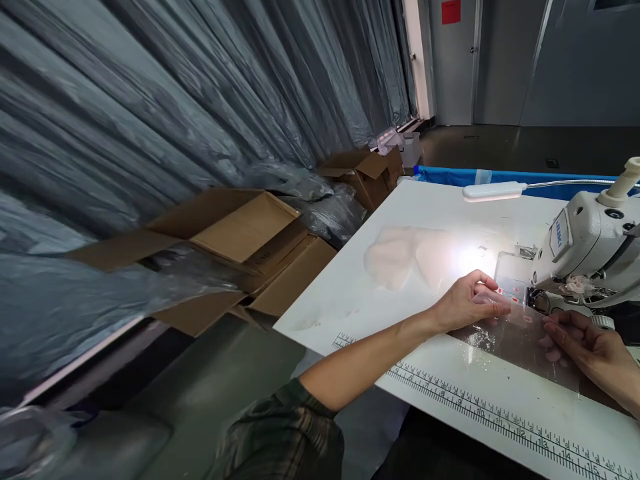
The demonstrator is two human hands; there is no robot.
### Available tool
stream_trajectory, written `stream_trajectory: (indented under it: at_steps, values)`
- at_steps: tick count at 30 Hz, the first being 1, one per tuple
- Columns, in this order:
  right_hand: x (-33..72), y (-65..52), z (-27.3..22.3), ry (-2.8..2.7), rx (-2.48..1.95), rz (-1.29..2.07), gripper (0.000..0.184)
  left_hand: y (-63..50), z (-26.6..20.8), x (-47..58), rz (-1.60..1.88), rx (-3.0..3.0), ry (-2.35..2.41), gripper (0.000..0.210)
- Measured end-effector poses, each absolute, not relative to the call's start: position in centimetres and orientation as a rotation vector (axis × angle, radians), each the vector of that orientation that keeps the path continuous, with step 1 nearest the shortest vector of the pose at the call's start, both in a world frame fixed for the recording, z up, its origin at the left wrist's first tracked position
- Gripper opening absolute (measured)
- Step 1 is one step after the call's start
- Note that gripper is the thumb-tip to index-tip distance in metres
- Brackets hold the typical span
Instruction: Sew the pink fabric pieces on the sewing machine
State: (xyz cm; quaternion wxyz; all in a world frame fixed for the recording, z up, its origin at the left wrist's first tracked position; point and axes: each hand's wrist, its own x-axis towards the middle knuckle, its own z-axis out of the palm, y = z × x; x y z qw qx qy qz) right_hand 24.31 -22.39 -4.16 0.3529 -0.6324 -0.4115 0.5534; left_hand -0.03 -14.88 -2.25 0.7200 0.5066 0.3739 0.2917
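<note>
My left hand (pixel 467 303) is closed, thumb against fingers, on the left part of a clear plastic sheet (pixel 507 337) with small red marks on it. Opposite it, my right hand (pixel 575 340) pinches the sheet's right side between thumb and fingers. The sheet lies at the needle area of a white sewing machine (pixel 573 243), whose head stands just beyond my right hand. Shiny highlights blur the sheet's outline. Under both hands is the white table (pixel 330 310), with a ruler scale (pixel 480 410) printed along its front edge.
A lamp (pixel 493 192) on a bendable neck hangs over the table, near a bright glare spot. Open cardboard boxes (pixel 245 233) and clear plastic wrapping (pixel 333 210) stand left of the table. Grey curtains (pixel 200 87) line that side. Blue material (pixel 450 175) runs behind the table.
</note>
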Motion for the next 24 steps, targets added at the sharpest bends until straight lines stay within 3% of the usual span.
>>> stream_trajectory:
  at_steps: [9,24]
  values:
    - [24.1,-22.5,-3.9,-1.140,-1.690,1.274,0.060,-15.2,-2.4,0.4,0.854,0.881,0.796,0.044]
    - [23.5,-22.5,-4.3,-0.975,-1.617,1.208,0.063,-15.1,-1.7,0.5,0.886,0.645,0.653,0.045]
